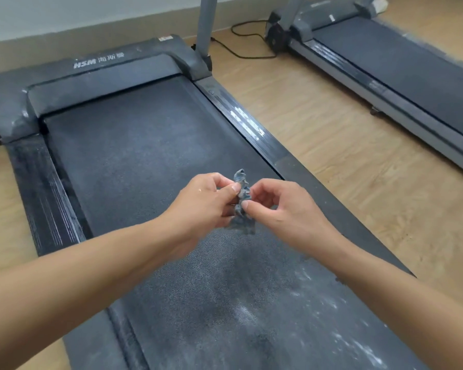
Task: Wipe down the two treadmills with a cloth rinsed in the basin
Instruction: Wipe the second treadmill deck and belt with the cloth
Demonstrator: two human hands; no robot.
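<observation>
A small grey-blue cloth point(243, 193), bunched into a narrow strip, hangs between both hands above the belt of the near treadmill point(134, 145). My left hand point(206, 198) pinches its left side with thumb and fingers. My right hand point(278, 206) pinches its right side. The belt is dark and dusty, with white specks at the lower right and white smears on the right side rail point(247, 124). A second treadmill point(401, 65) stands at the upper right. No basin is in view.
Wooden floor point(332, 145) runs between the two treadmills. A black power cable point(241, 53) lies on the floor by the wall. A grey upright post point(206, 22) rises from the near treadmill's front right corner.
</observation>
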